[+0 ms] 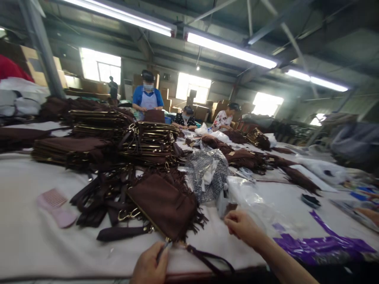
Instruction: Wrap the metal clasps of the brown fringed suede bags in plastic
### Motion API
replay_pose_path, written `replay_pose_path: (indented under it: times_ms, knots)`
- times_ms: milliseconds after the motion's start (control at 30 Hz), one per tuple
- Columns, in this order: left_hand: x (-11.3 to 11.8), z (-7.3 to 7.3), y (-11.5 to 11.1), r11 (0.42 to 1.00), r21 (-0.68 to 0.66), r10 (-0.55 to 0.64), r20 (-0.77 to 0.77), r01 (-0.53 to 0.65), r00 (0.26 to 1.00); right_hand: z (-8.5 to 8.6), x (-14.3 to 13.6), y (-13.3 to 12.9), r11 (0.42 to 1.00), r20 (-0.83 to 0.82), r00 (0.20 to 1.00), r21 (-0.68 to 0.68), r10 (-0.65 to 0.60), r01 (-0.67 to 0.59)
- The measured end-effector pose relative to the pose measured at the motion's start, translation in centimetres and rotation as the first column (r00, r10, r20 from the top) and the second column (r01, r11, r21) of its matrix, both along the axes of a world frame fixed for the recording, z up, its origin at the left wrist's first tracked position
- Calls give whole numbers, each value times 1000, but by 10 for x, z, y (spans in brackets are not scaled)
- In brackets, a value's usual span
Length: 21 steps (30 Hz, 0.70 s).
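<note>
A dark brown fringed pouch (pixel 166 205) with a gold zipper lies flat in front of me. My left hand (pixel 152 264) is closed at its near corner, gripping a small grey, metallic-looking piece (pixel 164 250) whose kind I cannot make out. From that corner a dark wrist strap (pixel 207 260) trails to the right. My right hand (pixel 241 227) is apart from the pouch, to its right, fingers curled in a pinch; whatever they hold, if anything, is hidden. Just beyond those fingertips is a small brown piece (pixel 231 207) by a clear plastic bag (pixel 245 193).
Stacked brown pouches (pixel 148 144) stand beyond, with loose straps (pixel 103 193) before them. A pink comb (pixel 56 205) lies left. A grey patterned plastic-wrapped bundle (pixel 204 173) and purple plastic packaging (pixel 322 244) lie right. Several people work farther back, one in a blue top (pixel 137 94).
</note>
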<state>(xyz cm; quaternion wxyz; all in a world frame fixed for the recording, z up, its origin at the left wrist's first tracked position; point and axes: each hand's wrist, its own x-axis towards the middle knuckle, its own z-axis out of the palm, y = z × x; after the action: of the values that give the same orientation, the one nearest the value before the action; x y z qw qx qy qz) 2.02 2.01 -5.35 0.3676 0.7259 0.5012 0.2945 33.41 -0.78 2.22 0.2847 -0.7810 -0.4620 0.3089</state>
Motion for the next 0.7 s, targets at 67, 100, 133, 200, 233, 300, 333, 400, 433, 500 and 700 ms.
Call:
replay_pose_path:
  times_ms: [67, 100, 133, 200, 233, 300, 333, 400, 433, 500, 700]
  knots:
    - [3, 5, -6, 998, 54, 18, -64, -14, 998, -3, -35, -8, 986, -191, 973, -75, 133, -150]
    - [4, 6, -9, 995, 95, 32, -99, -23, 995, -4, -54, -11, 972, -276, 944, -100, 180, -214]
    - [6, 7, -12, 991, 133, 44, -131, -26, 990, -6, -73, -12, 956, -347, 912, -112, 217, -270]
    - [7, 5, -16, 977, 211, 59, -187, -19, 981, -9, -108, -10, 932, -436, 859, -105, 269, -346]
    - [7, 3, -17, 969, 246, 65, -212, -11, 975, -11, -122, -6, 924, -460, 839, -92, 290, -370]
    - [6, -1, -19, 952, 307, 76, -259, 7, 963, -17, -144, 5, 921, -463, 833, -82, 304, -382]
    - [4, -3, -20, 944, 329, 78, -282, 20, 956, -20, -152, 11, 924, -444, 846, -95, 294, -371]
    - [2, -6, -20, 931, 363, 78, -326, 49, 942, -27, -162, 22, 929, -395, 879, -135, 269, -345]
    - [0, -7, -20, 924, 379, 84, -349, 59, 933, -30, -165, 26, 930, -371, 893, -157, 256, -331]
    - [-1, -10, -21, 906, 418, 108, -392, 72, 913, -35, -170, 32, 931, -331, 912, -184, 244, -316]
    - [-1, -16, -23, 880, 465, 136, -448, 100, 884, -45, -174, 35, 937, -259, 946, -238, 192, -256]
